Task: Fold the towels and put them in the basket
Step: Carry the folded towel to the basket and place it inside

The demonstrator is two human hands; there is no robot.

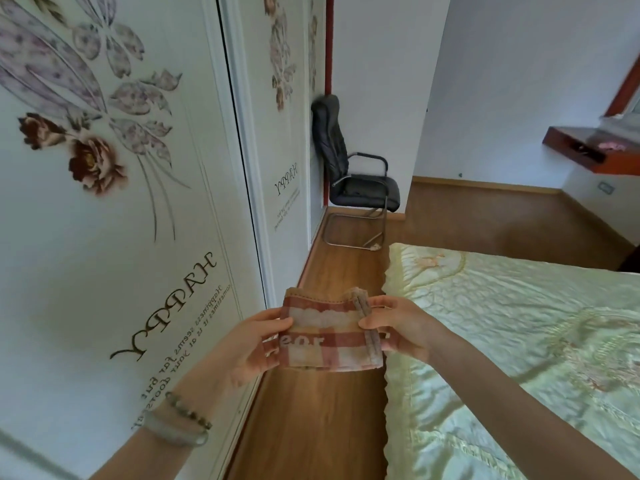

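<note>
The towel (pixel 329 336), a red-and-cream check, sits just below the middle of the view, held in the air over the floor (pixel 329 427), in the gap between the wardrobe (pixel 121 237) at 9 o'clock and the bed (pixel 519 323) at 4 o'clock. It touches neither. It looks folded down to a small, thick rectangle, with layered edges bunched along its 3 o'clock side.

The left hand (pixel 256 344) grasps the towel's 9 o'clock edge, thumb on top and fingers curled beneath. The right hand (pixel 398 327) pinches the 3 o'clock edge, thumb across the stacked hems. No hand is free.

The fold seems near done, so the risks lie in finishing and carrying it. The bunched layers on the right are uneven; if the right thumb eases off, they could spring apart and the rectangle would open. With no surface under the towel, a slipped grip on either side would let it sag or drop to the floor. Going to a one-handed hold could let the free half hang and unfold, since both edges are pinched rather than the middle.

No basket shows, so the person must turn to find it; a quick swing could flap the loose layers. The chair (pixel 353 174) at 12 o'clock stands well apart and is no obstacle.
</note>
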